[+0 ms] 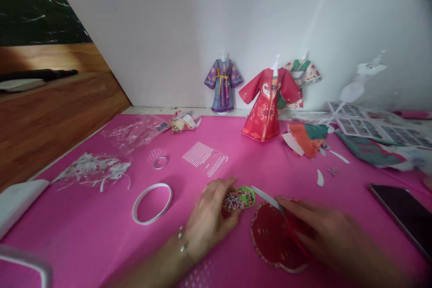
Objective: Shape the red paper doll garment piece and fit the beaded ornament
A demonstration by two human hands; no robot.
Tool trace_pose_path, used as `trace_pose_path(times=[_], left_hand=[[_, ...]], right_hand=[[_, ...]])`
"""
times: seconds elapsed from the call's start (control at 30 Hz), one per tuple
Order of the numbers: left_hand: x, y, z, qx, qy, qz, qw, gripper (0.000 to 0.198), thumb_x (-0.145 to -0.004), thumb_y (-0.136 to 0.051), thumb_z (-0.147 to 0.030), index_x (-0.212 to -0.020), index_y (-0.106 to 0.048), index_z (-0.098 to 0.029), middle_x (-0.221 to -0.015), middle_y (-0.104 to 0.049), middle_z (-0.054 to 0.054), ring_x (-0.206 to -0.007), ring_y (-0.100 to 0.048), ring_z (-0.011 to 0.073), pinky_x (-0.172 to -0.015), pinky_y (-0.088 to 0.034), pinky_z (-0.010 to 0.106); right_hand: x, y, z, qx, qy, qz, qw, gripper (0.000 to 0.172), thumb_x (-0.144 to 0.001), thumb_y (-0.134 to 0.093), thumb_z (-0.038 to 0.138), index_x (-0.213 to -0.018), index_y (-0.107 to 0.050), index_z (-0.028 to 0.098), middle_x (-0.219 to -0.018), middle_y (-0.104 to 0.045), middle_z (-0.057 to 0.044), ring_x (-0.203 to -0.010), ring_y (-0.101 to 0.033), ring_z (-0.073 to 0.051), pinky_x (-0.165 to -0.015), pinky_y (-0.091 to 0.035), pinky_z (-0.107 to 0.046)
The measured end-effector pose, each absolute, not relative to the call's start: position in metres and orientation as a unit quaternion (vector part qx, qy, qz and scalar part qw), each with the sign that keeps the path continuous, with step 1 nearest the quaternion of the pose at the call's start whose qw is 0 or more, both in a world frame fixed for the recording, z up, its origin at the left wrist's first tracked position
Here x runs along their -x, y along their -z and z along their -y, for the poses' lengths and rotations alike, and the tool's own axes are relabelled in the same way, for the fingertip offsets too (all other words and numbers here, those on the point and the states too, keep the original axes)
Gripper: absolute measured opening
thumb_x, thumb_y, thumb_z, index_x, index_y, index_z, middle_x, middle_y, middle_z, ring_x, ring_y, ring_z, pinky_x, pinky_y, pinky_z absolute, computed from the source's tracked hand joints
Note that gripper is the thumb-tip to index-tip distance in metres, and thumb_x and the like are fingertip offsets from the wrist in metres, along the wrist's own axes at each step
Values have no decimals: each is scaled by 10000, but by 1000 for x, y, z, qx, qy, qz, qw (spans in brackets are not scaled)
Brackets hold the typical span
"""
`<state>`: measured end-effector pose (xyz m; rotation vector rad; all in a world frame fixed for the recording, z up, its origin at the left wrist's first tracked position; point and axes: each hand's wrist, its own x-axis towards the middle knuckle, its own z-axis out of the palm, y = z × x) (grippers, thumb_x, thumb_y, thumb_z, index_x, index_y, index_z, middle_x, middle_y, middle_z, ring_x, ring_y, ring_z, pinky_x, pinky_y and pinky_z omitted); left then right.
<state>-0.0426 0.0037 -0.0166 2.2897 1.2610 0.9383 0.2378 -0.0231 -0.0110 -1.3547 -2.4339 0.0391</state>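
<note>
My left hand [211, 216] is closed around the side of a small green dish [249, 195] of multicoloured beads, fingers behind it and thumb in front. In my right hand [324, 229], blurred by motion, is a pair of scissors [270, 198] with pale blades pointing left toward the dish. Their handle looks red and is mostly covered by my fingers. Under the right hand lies a dark red, scalloped round piece [270, 238] with a beaded-looking rim. My right hand hides its right side.
Dressed miniature stands, one in a red robe [261, 103], line the back wall. White tape roll [151, 204], small ring [160, 162], gem stickers [198, 154] and shredded paper [92, 168] lie left. Fabric scraps [305, 138] and a phone [403, 213] are right, on the pink cloth [111, 234].
</note>
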Motion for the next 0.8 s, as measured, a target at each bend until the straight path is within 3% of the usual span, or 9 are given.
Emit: trace_pose_path(times=[0.17, 0.4, 0.8], left_hand=[[42, 18, -4, -813, -328, -446, 181, 592, -807, -630, -136, -1344, -413, -257, -1173, -629, 79, -1095, -610, 256, -934, -531, 449], [43, 18, -5, -820, -329, -436, 171, 606, -805, -642, -110, -1340, -399, -258, -1187, -614, 79, -1100, -598, 252, -944, -523, 443], [39, 15, -3, -835, -331, -409, 162, 573, -823, -639, -125, -1329, -401, -249, -1190, -626, 86, -1106, -599, 250, -943, -530, 429]], right_hand=[[-237, 9, 23, 481, 1, 854, 198, 411, -883, -509, 261, -1275, -630, 273, -1051, -764, -35, -708, -745, -202, -568, -616, -277], [-237, 11, 23, 470, 0, 862, 189, 406, -887, -522, 288, -1275, -641, 275, -1099, -752, -40, -734, -750, -201, -663, -629, -294], [-238, 11, 25, 449, 47, 880, 148, 434, -904, -434, 260, -1284, -645, 254, -1108, -749, -35, -667, -745, -183, -485, -593, -254]])
